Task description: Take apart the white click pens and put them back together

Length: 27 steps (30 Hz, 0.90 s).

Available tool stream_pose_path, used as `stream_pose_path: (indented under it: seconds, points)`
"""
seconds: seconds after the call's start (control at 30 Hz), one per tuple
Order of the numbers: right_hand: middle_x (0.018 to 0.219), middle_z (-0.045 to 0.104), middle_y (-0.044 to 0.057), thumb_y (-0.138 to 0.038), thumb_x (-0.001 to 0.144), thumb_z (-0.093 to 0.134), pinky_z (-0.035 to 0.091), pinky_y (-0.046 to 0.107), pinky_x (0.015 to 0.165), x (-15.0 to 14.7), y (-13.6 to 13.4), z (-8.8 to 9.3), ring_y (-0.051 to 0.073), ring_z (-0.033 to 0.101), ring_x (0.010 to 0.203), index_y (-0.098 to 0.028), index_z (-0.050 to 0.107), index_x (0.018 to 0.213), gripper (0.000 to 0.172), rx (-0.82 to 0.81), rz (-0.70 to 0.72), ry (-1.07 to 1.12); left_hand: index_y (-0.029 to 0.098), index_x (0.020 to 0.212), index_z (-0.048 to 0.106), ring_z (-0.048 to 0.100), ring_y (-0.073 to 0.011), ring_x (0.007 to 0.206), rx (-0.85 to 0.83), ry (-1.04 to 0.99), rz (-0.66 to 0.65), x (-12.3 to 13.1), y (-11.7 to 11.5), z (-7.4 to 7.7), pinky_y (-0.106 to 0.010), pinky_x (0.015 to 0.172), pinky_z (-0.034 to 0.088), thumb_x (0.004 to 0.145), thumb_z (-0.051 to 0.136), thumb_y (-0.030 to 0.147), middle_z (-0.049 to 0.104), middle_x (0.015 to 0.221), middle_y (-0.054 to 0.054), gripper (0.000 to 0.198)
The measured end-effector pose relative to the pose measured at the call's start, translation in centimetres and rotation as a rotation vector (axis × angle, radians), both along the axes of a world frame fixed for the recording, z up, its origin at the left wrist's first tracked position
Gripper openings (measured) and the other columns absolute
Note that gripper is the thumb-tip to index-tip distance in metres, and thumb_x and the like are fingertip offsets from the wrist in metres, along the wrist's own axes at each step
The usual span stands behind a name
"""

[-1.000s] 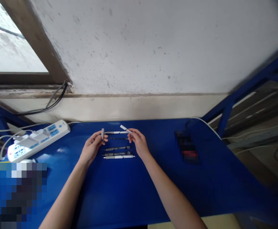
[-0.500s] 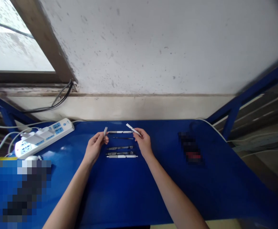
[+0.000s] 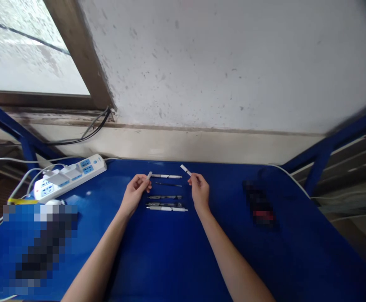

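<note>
Both my hands hover over a blue table (image 3: 176, 251), one at each end of a row of pens. My left hand (image 3: 136, 192) is closed in a pinch on a small white pen piece (image 3: 149, 175) that points up and right. My right hand (image 3: 199, 191) pinches another white pen piece (image 3: 185, 170), tilted up to the left. Between them lie several pens and pen parts in parallel: a white barrel (image 3: 166, 176), a thin dark refill (image 3: 168, 184), a grey pen (image 3: 164, 197), a dark pen (image 3: 164, 204) and a white pen (image 3: 167, 209).
A white power strip (image 3: 71, 176) with plugs and cables sits at the table's back left. A blurred-out dark object (image 3: 260, 205) lies to the right, another blurred patch (image 3: 38, 243) at front left. A white wall and window ledge stand behind; blue frame bars flank both sides.
My hands have moved slightly apart, each keeping its pen piece. The left piece has tilted from upright to slanted. The camera has shifted, so everything sits further right in view.
</note>
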State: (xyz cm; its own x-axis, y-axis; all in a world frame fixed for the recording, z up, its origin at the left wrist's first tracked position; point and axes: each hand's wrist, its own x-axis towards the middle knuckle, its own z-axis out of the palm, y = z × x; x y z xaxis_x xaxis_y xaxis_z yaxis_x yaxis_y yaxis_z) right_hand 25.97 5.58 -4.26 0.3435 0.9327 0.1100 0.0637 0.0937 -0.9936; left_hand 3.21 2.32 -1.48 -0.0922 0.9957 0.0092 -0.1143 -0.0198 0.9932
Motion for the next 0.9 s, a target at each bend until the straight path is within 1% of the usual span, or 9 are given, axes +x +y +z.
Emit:
stream_pose_path:
  seconds: [0.1,0.2,0.27,0.37,0.47,0.57,0.67,0.73,0.9]
  points:
    - [0.074,0.065,0.003,-0.044,0.080,0.061,0.047,0.030,0.065,0.0,0.2,-0.1,0.019,0.060,0.068,-0.019,0.065,0.093,0.028,0.002,0.019,0.031,0.019,0.089,0.057,0.055,-0.0106,0.063,0.003,0.015,-0.029,0.0,0.1,-0.1,-0.023,0.062,0.044,0.078,0.070,0.042,0.062,0.075,0.000,0.028]
    - [0.082,0.068,0.005,-0.038,0.076,0.066,0.047,0.031,0.068,0.0,0.2,0.0,0.020,0.063,0.075,-0.019,0.064,0.094,0.026,-0.005,0.055,0.081,0.019,0.092,0.057,0.056,-0.0116,0.067,-0.003,-0.008,-0.041,0.0,0.1,0.0,-0.023,0.062,0.044,0.080,0.068,0.042,0.063,0.079,-0.001,0.027]
    - [0.083,0.069,0.005,-0.037,0.074,0.068,0.047,0.031,0.068,0.0,0.1,0.1,0.021,0.064,0.076,-0.019,0.064,0.092,0.026,-0.016,0.065,0.086,0.019,0.093,0.059,0.057,-0.0123,0.068,-0.010,-0.018,-0.049,0.1,0.1,0.0,-0.024,0.062,0.045,0.082,0.064,0.044,0.063,0.079,-0.002,0.028]
    - [0.082,0.070,0.006,-0.036,0.073,0.069,0.047,0.032,0.069,0.0,0.0,0.4,0.021,0.064,0.077,-0.019,0.063,0.090,0.025,-0.002,0.075,0.065,0.018,0.091,0.062,0.053,-0.0114,0.063,-0.021,0.000,-0.065,0.3,0.1,0.1,-0.024,0.059,0.042,0.085,0.059,0.048,0.060,0.074,-0.001,0.030]
    - [0.082,0.071,0.006,-0.037,0.075,0.067,0.045,0.031,0.068,0.1,-0.1,0.5,0.021,0.064,0.075,-0.019,0.061,0.089,0.023,0.014,0.068,0.004,0.017,0.090,0.064,0.047,-0.0093,0.055,-0.044,-0.004,-0.068,0.1,0.2,-0.2,-0.022,0.052,0.036,0.085,0.058,0.049,0.056,0.067,0.001,0.033]
    - [0.079,0.069,0.006,-0.039,0.078,0.064,0.044,0.031,0.066,0.7,-0.2,0.6,0.020,0.062,0.071,-0.019,0.062,0.085,0.021,0.018,0.057,-0.107,0.017,0.090,0.064,0.041,-0.0077,0.051,-0.037,-0.039,-0.053,-0.6,0.6,-0.6,-0.022,0.048,0.030,0.083,0.062,0.049,0.050,0.061,0.003,0.032]
    - [0.077,0.066,0.005,-0.039,0.080,0.061,0.044,0.031,0.067,1.7,-0.4,0.5,0.020,0.060,0.072,-0.019,0.063,0.081,0.020,0.037,0.054,-0.279,0.017,0.086,0.063,0.037,-0.0067,0.049,-0.002,-0.053,-0.014,-1.5,1.2,-1.2,-0.021,0.047,0.026,0.081,0.065,0.046,0.044,0.056,0.005,0.030]
    - [0.075,0.065,0.004,-0.037,0.080,0.059,0.044,0.032,0.070,2.3,-0.5,0.4,0.020,0.058,0.073,-0.019,0.064,0.079,0.019,0.065,0.038,-0.429,0.016,0.085,0.062,0.036,-0.0064,0.049,0.028,-0.053,0.001,-1.8,1.5,-1.6,-0.020,0.047,0.027,0.080,0.067,0.044,0.043,0.055,0.005,0.028]
    - [0.071,0.060,0.005,-0.031,0.081,0.056,0.042,0.033,0.071,3.2,-0.4,-0.3,0.020,0.053,0.070,-0.019,0.061,0.071,0.016,0.129,-0.008,-0.744,0.018,0.090,0.060,0.041,-0.0071,0.052,0.075,-0.045,-0.044,-1.8,2.0,-1.8,-0.020,0.050,0.030,0.079,0.069,0.039,0.047,0.058,0.005,0.026]
